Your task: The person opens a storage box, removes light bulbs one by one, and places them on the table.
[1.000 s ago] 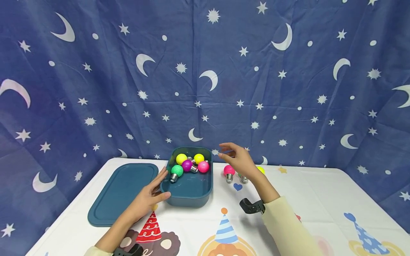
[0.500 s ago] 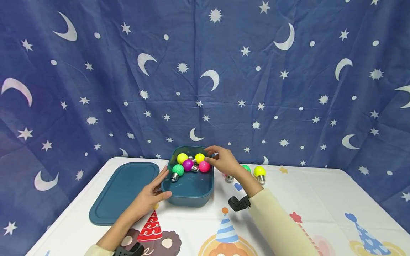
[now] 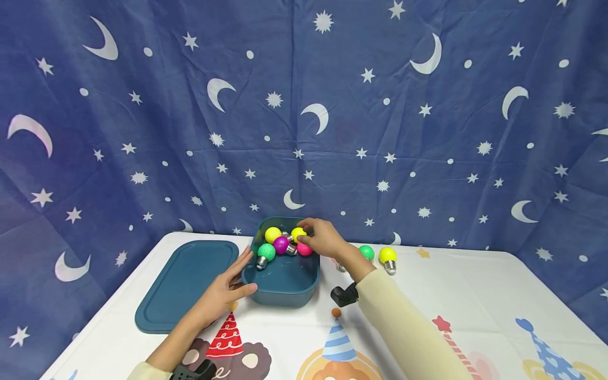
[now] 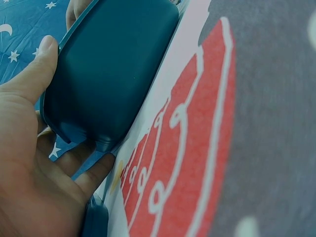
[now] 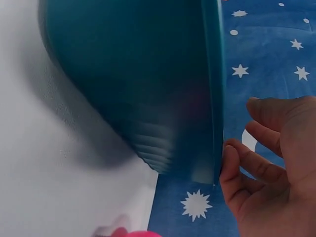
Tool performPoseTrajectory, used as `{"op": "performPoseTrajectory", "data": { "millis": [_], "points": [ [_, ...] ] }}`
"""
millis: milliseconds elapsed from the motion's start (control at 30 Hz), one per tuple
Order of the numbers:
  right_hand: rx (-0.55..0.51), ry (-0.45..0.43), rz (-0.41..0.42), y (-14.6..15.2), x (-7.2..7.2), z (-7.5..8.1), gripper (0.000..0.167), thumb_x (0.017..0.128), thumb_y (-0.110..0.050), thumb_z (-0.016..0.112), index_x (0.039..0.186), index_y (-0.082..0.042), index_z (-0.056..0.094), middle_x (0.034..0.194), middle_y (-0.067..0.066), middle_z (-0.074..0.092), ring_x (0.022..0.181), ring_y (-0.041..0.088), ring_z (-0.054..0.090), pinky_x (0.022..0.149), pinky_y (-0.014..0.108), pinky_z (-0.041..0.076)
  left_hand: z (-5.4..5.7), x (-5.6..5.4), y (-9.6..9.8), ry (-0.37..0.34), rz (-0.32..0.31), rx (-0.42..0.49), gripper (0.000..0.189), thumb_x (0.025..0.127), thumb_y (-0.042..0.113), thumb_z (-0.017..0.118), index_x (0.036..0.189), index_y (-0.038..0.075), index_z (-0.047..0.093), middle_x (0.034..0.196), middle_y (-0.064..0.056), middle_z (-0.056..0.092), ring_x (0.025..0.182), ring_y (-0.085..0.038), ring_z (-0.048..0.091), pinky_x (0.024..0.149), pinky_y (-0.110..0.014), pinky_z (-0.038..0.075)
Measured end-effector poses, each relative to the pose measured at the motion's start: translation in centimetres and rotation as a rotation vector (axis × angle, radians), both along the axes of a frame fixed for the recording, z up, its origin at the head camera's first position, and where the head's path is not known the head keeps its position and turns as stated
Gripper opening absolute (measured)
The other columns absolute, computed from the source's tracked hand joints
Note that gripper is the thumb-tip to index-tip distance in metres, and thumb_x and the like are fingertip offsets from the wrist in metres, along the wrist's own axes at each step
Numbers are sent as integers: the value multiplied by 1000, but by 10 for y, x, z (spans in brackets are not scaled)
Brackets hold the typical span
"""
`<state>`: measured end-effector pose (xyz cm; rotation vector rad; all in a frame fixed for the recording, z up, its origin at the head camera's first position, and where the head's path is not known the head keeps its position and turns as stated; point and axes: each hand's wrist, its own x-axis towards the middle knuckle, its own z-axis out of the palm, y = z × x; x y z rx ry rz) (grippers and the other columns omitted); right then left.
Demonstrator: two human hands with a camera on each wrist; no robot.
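A dark teal box [image 3: 284, 298] holds several coloured light bulbs. Among them are a green bulb [image 3: 267, 252], a purple bulb [image 3: 281, 244], a pink bulb [image 3: 304, 249] and a yellow bulb [image 3: 273, 235]. My left hand [image 3: 222, 296] rests against the box's left side, thumb and fingers spread; the left wrist view shows them around its corner. Over the right rim reaches my right hand [image 3: 325, 239], its fingertips overlapping another yellow bulb [image 3: 297, 233] in the head view. In the right wrist view, nothing shows between its loosely bent thumb and fingers [image 5: 231, 165].
A flat teal lid [image 3: 187, 285] lies left of the box. To the right, a green bulb [image 3: 366, 252] and a yellow bulb [image 3: 388, 255] lie on the white patterned tablecloth [image 3: 442, 279]. A pink bulb [image 5: 143, 234] is mostly hidden behind my right wrist. A blue curtain [image 3: 304, 132] hangs behind.
My right hand has moved left and slightly down, from the air right of the box to over its right rim. The left hand stays against the box. The bulbs inside stay in place.
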<state>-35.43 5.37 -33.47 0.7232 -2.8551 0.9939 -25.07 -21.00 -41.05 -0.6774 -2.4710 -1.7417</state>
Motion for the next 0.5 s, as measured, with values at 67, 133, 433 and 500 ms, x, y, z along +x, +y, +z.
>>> {"op": "performPoseTrajectory", "data": {
  "millis": [67, 133, 433, 500],
  "points": [
    [18, 9, 5, 0, -2, 0, 37, 92, -19, 65, 126, -6, 61, 119, 16, 62, 99, 25, 60, 83, 38, 52, 0, 0, 0, -3, -1, 3, 76, 92, 17, 66, 153, 10, 22, 160, -2, 9, 140, -36, 19, 107, -54, 25],
    [31, 17, 8, 0, -4, 0, 36, 92, -18, 64, 126, -6, 61, 118, 16, 62, 100, 26, 60, 84, 38, 52, 0, -1, 0, -9, -2, 11, 76, 91, 16, 66, 153, 10, 22, 160, -2, 9, 140, -36, 20, 107, -53, 25],
    [73, 20, 0, -3, -5, 1, 33, 92, -14, 62, 125, -5, 62, 116, 15, 63, 106, 29, 58, 88, 42, 49, 0, 0, 0, -14, -8, 18, 76, 91, 16, 66, 153, 11, 22, 160, -1, 9, 140, -36, 21, 106, -53, 27],
    [102, 20, 2, -5, -4, 1, 33, 92, -13, 61, 125, -7, 62, 117, 15, 63, 108, 30, 57, 92, 45, 46, 1, 0, 0, -14, -9, 20, 76, 91, 16, 66, 153, 11, 22, 160, -1, 9, 140, -37, 21, 106, -54, 27]
  ]
}}
